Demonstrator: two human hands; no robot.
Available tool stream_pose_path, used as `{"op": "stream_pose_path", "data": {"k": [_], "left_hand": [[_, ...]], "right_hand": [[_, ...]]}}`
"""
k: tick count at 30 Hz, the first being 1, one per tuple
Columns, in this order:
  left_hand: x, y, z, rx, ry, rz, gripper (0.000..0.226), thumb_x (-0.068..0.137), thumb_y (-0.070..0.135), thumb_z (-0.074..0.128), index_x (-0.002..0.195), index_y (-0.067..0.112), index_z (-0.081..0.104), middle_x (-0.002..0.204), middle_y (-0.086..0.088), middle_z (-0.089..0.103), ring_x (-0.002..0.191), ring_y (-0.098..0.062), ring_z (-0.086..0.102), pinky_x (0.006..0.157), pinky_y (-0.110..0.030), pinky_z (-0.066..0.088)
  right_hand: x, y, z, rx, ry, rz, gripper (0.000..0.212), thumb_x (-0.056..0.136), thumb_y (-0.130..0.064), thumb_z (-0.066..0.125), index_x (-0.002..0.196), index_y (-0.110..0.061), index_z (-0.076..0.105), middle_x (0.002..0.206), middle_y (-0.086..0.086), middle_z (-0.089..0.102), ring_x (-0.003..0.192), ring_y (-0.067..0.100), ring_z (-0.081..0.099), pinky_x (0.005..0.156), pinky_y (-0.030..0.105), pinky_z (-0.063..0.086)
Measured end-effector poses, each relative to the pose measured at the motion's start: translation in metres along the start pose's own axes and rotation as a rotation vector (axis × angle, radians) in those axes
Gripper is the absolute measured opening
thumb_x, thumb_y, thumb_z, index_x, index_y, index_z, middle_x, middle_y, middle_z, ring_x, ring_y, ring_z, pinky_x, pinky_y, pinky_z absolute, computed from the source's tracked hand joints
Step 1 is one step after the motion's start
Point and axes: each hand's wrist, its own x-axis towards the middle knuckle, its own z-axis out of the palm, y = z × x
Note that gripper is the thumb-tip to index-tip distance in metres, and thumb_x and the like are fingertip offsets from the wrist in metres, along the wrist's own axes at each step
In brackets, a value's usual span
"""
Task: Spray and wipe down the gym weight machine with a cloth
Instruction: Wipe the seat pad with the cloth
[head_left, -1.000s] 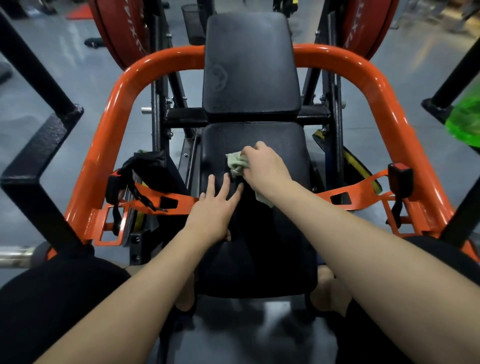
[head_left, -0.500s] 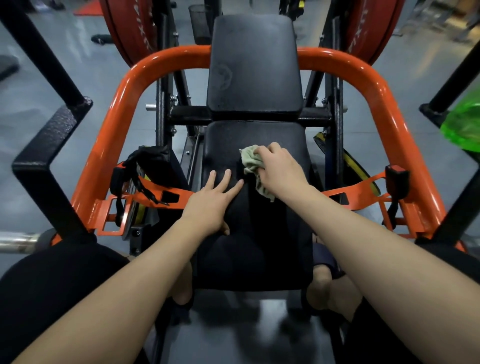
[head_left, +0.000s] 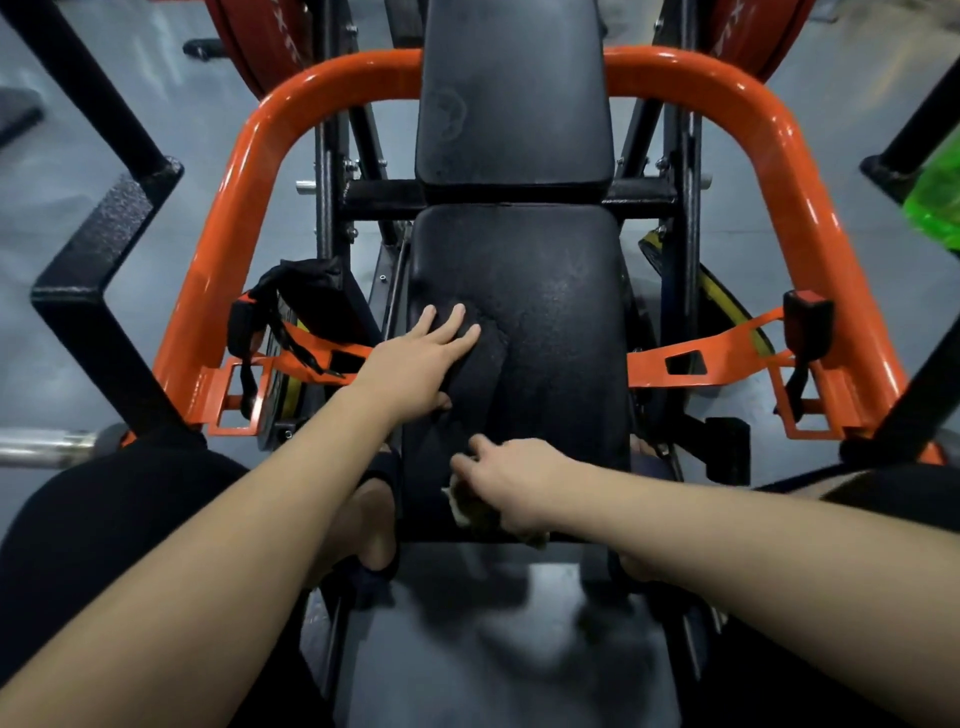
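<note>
Left hand (head_left: 423, 364): flat on the left side of the black padded seat (head_left: 561, 322), palm down, fingers straight, slightly spread, holding nothing.
Right hand (head_left: 511, 480): at the seat's near edge, fingers curled over the pale crumpled cloth (head_left: 467, 512), pressing it onto the pad. The hand is motion-blurred and most of the cloth is hidden under it.
The middle of the seat looks finely speckled.
Black padded backrest (head_left: 514, 104) sits just beyond the seat.
Curved orange steel tube frame (head_left: 795, 197) wraps round both pads.
Orange strap with black buckle (head_left: 808, 327) on the right, black strap bundle (head_left: 291, 306) on the left.
2 red weight plates (head_left: 249, 31) at the top.
Chrome bar end (head_left: 47, 447) far left.
Green translucent object (head_left: 935, 197) at the right edge; can't tell what it is.
</note>
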Motion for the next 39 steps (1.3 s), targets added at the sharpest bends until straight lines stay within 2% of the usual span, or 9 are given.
{"op": "stream_pose_path", "data": {"k": [6,10,13,17,21,24,31,35,39], "left_hand": [[-0.004,0.003,0.003,-0.009,-0.031,-0.009,0.126,0.078,0.046,0.084,0.162,0.031,-0.008,0.169,0.006,-0.019,0.157,-0.026,-0.01,0.105,-0.045,0.05],[-0.007,0.004,0.006,-0.023,0.025,-0.021,0.128,0.074,0.044,0.087,0.163,0.032,-0.004,0.17,0.007,-0.015,0.157,-0.024,-0.008,0.095,-0.042,0.056],[-0.007,0.005,0.006,-0.027,0.03,-0.034,0.127,0.074,0.043,0.087,0.163,0.034,-0.004,0.17,0.008,-0.015,0.157,-0.023,-0.008,0.089,-0.04,0.058],[-0.004,0.005,0.006,-0.019,0.033,-0.037,0.128,0.073,0.043,0.088,0.163,0.032,-0.003,0.17,0.007,-0.014,0.158,-0.026,-0.007,0.09,-0.041,0.056],[-0.004,0.003,0.008,-0.013,0.052,-0.033,0.129,0.072,0.045,0.088,0.163,0.033,-0.002,0.171,0.008,-0.012,0.158,-0.025,-0.005,0.095,-0.046,0.056],[-0.008,0.003,0.006,-0.037,0.056,-0.036,0.128,0.072,0.046,0.087,0.163,0.035,-0.002,0.17,0.01,-0.012,0.158,-0.023,-0.005,0.095,-0.044,0.056],[-0.007,0.006,0.007,-0.039,0.043,-0.047,0.128,0.072,0.043,0.088,0.163,0.034,-0.001,0.17,0.009,-0.012,0.157,-0.023,-0.007,0.098,-0.045,0.055],[-0.005,0.009,0.006,-0.025,0.029,-0.067,0.128,0.072,0.043,0.089,0.163,0.034,-0.001,0.17,0.009,-0.013,0.157,-0.024,-0.007,0.094,-0.045,0.057],[-0.006,0.009,0.005,-0.026,0.035,-0.07,0.129,0.071,0.044,0.089,0.163,0.036,-0.001,0.17,0.01,-0.012,0.157,-0.023,-0.006,0.092,-0.043,0.057]], "right_hand": [[0.005,0.031,-0.024,-0.048,0.133,0.079,0.049,0.09,-0.026,0.064,0.135,-0.022,0.047,0.126,0.008,0.055,0.111,0.035,0.065,0.071,0.037,0.043],[0.003,0.088,-0.059,0.064,0.35,0.412,0.05,0.085,-0.032,0.071,0.126,-0.019,0.046,0.125,0.01,0.05,0.111,0.038,0.062,0.075,0.042,0.045],[-0.005,0.12,-0.071,0.134,0.349,0.591,0.06,0.083,-0.041,0.076,0.128,-0.014,0.046,0.127,0.013,0.05,0.112,0.041,0.06,0.083,0.046,0.051],[-0.012,0.086,-0.055,-0.033,0.217,0.383,0.059,0.079,-0.044,0.075,0.125,-0.019,0.048,0.124,0.009,0.056,0.109,0.039,0.063,0.08,0.04,0.05],[-0.013,0.013,-0.005,-0.078,0.122,-0.033,0.049,0.087,-0.032,0.068,0.131,-0.021,0.051,0.125,0.008,0.054,0.103,0.036,0.068,0.066,0.036,0.042],[-0.019,-0.022,0.032,-0.078,0.014,-0.201,0.04,0.095,-0.02,0.058,0.135,-0.019,0.053,0.125,0.012,0.053,0.104,0.038,0.066,0.064,0.038,0.04],[-0.028,0.032,-0.004,-0.172,0.122,0.075,0.031,0.099,-0.016,0.049,0.125,-0.027,0.062,0.118,0.006,0.058,0.107,0.033,0.068,0.066,0.034,0.039],[-0.045,0.108,-0.05,-0.079,0.116,0.387,0.033,0.088,-0.02,0.065,0.118,-0.032,0.062,0.108,0.001,0.052,0.096,0.028,0.062,0.066,0.034,0.04],[-0.046,0.105,-0.042,-0.137,0.109,0.327,0.038,0.081,-0.032,0.072,0.117,-0.031,0.06,0.105,-0.001,0.05,0.092,0.029,0.063,0.064,0.033,0.04]]}}
